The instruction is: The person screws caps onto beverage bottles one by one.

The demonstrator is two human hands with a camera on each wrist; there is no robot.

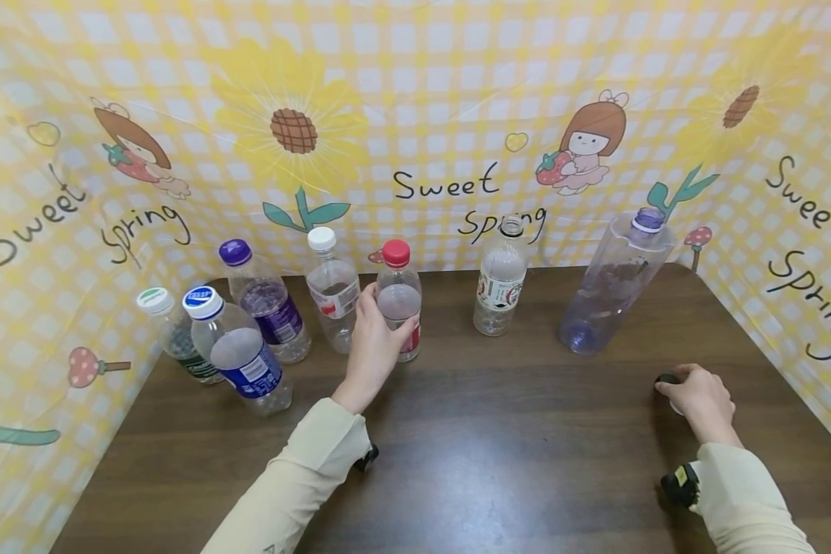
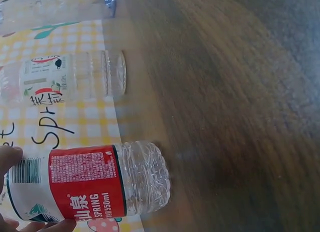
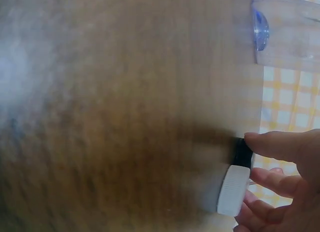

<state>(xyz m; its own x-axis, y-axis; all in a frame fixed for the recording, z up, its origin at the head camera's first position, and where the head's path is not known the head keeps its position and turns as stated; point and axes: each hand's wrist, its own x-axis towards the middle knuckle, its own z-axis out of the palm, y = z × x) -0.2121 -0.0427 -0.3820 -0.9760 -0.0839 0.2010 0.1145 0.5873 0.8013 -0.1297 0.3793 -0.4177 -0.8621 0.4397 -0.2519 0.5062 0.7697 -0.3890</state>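
My left hand [image 1: 372, 342] grips a clear water bottle with a red cap [image 1: 398, 296], which stands upright on the table. In the left wrist view, its red and white label [image 2: 85, 184] shows between the thumb and fingers. At the right side of the table, my right hand [image 1: 701, 398] pinches a black bottle cap [image 3: 242, 153]. Touching that cap is a white ridged bottle cap [image 3: 234, 190], close to the other fingertips. Both caps appear to be on the tabletop.
Uncapped are a clear bottle [image 1: 501, 288] and a large purple-tinted bottle [image 1: 612, 285]. Left of the red-capped bottle stand a white-capped bottle [image 1: 332, 288], a purple-capped bottle [image 1: 273, 312], a blue-labelled bottle [image 1: 249, 369] and a green-labelled bottle [image 1: 180, 338]. A patterned cloth [image 1: 429, 92] walls the brown table [image 1: 512, 446].
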